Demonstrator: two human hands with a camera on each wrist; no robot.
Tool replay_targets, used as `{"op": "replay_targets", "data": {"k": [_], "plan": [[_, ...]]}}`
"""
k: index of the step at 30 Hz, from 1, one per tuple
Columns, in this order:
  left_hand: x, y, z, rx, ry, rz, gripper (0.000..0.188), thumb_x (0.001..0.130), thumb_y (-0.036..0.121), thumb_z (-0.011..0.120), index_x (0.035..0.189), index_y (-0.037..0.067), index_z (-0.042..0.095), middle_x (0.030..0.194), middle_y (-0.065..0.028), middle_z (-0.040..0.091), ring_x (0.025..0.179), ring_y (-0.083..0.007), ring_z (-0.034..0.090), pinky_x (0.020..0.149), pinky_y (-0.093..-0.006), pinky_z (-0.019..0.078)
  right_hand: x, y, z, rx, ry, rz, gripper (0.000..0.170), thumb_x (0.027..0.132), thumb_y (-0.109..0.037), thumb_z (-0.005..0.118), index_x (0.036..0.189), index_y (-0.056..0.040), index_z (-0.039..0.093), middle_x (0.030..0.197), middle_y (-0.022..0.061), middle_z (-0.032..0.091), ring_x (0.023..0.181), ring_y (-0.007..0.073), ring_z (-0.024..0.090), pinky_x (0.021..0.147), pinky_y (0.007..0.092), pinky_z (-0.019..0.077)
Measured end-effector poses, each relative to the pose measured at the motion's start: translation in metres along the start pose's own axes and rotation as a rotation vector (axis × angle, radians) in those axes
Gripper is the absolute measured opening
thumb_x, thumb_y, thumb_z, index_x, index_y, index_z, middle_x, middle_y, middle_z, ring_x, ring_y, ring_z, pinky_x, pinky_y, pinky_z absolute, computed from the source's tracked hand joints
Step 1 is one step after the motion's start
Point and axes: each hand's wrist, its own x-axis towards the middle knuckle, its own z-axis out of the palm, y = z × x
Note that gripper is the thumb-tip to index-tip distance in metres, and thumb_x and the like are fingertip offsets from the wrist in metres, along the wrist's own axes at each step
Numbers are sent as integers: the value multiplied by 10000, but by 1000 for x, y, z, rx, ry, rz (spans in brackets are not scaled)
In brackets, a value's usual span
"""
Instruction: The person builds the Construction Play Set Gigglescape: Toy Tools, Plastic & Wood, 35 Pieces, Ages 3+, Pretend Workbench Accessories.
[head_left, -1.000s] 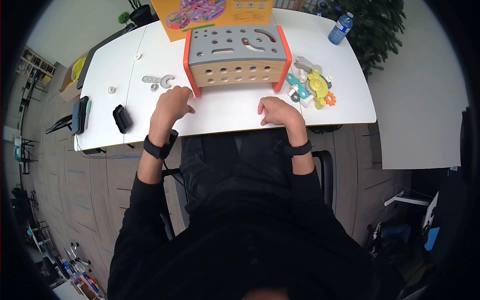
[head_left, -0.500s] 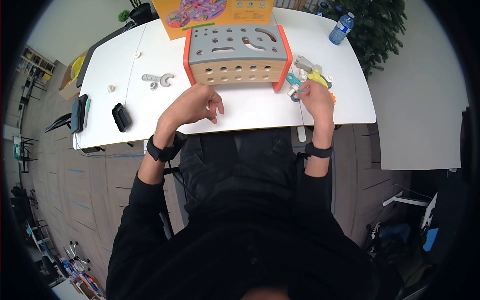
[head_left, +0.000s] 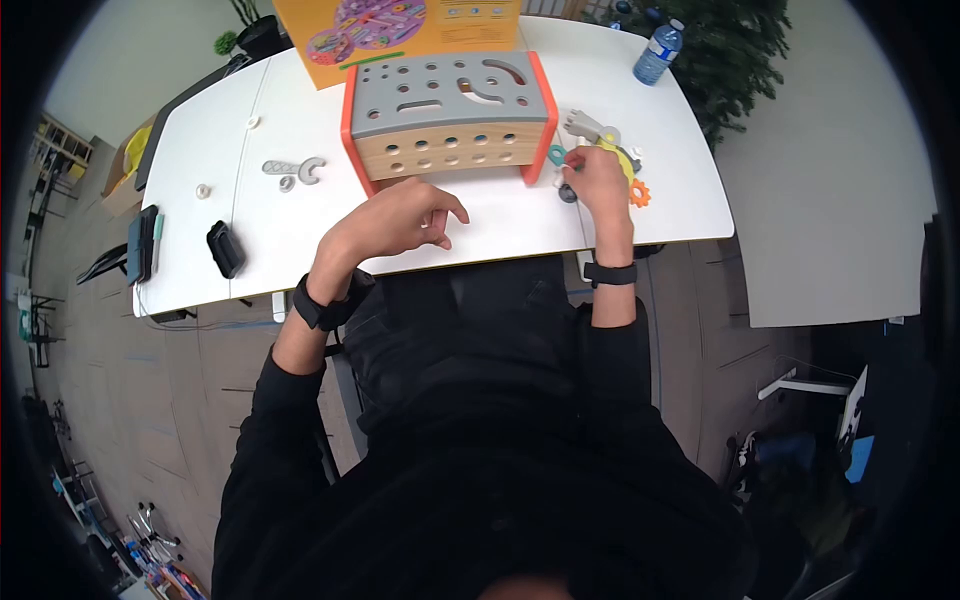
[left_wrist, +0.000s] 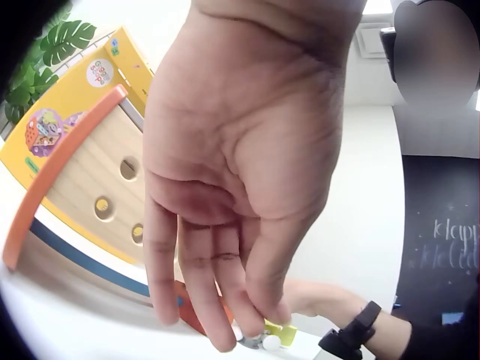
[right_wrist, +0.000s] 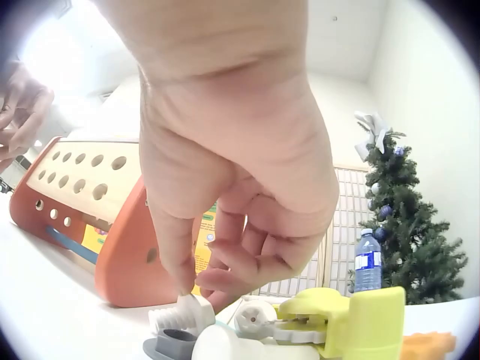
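My right hand [head_left: 600,183] is over the pile of toy parts at the right. In the right wrist view its thumb and fingertips pinch the head of a white toy bolt [right_wrist: 196,313], its threaded shank pointing left. Beside the bolt lie a dark grey nut [right_wrist: 177,343] and a yellow toy piece [right_wrist: 367,322]. My left hand [head_left: 392,220] hovers by the table's front edge, fingers loosely bent and holding nothing. Just behind it stands the toy workbench [head_left: 440,151], with a grey perforated top, wooden front and red-orange ends.
A grey toy wrench [head_left: 295,170] lies left of the workbench, with a small nut [head_left: 287,184] beside it. Farther left is a black case [head_left: 226,249]. A yellow box [head_left: 460,35] stands behind the workbench, and a water bottle [head_left: 659,53] at the back right.
My right hand has gone from the front edge to the parts pile and now pinches the white bolt. My left hand has shifted right, still empty. The head view has turned slightly.
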Motion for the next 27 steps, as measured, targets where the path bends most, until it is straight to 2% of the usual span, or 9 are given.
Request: {"op": "replay_targets", "data": {"k": [6, 8, 10, 13, 16, 20, 23, 24, 27], "plan": [[8, 43, 10, 177, 130, 16, 272, 837, 101, 717, 1098, 31, 686, 764, -107, 688, 759, -242, 681, 695, -352, 520, 5, 11, -45, 359, -10, 92, 241, 740, -110, 771, 961, -20, 740, 834, 96, 732, 762, 150, 694, 692, 269, 539], [15, 47, 11, 150, 151, 92, 326, 852, 164, 721, 1149, 43, 661, 869, -118, 697, 778, -252, 684, 698, -355, 524, 1, -4, -76, 757, -38, 116, 168, 788, -63, 757, 944, -1, 737, 852, 66, 727, 771, 123, 669, 691, 248, 530], [22, 63, 13, -33, 344, 145, 408, 869, 209, 718, 1224, 37, 614, 987, -135, 684, 795, -252, 686, 691, -350, 529, -11, -27, -94, 780, -74, 122, 142, 823, -30, 735, 961, 0, 732, 878, 58, 719, 778, 105, 646, 699, 229, 521], [40, 74, 20, -232, 418, 151, 463, 889, 204, 705, 1285, 16, 559, 1057, -166, 660, 795, -229, 693, 683, -342, 532, -24, -49, -95, 842, -271, -36, 162, 818, -16, 728, 977, 15, 715, 884, 74, 720, 819, 112, 674, 718, 232, 534], [52, 75, 28, -487, 405, 197, 369, 873, 194, 713, 1163, -17, 626, 907, -176, 662, 721, -241, 697, 594, -345, 513, -35, -65, -82, 982, -386, 2, 164, 817, -2, 720, 974, 37, 692, 883, 88, 718, 828, 133, 694, 741, 241, 553], [51, 55, 27, -348, 324, 77, 279, 876, 153, 700, 1087, -27, 666, 808, -172, 672, 639, -226, 705, 572, -333, 516, -34, -57, -79, 989, -417, 51, 135, 850, -21, 693, 962, 51, 673, 875, 91, 717, 841, 151, 707, 733, 240, 560], [35, 36, 24, -248, 268, 59, 225, 877, 156, 700, 1004, -30, 694, 710, -156, 665, 611, -215, 705, 566, -323, 512, -2, 1, -70, 733, -173, 77, 131, 835, -22, 691, 962, 11, 704, 871, 79, 724, 779, 142, 694, 701, 245, 547], [29, 33, 20, -231, 229, 43, 225, 874, 165, 704, 991, -28, 698, 701, -157, 664, 594, -209, 695, 552, -317, 504, 12, 22, -69, 460, -39, 123, 113, 823, -28, 692, 930, -20, 729, 856, 77, 731, 741, 138, 682, 689, 249, 540], [10, 34, 2, -160, 162, -59, 228, 870, 183, 712, 957, -27, 706, 696, -151, 664, 555, -195, 667, 527, -302, 490, 48, 82, -69, 34, 53, 253, 185, 777, -112, 760, 961, -101, 756, 915, 96, 732, 827, 226, 698, 767, 315, 548]]}}
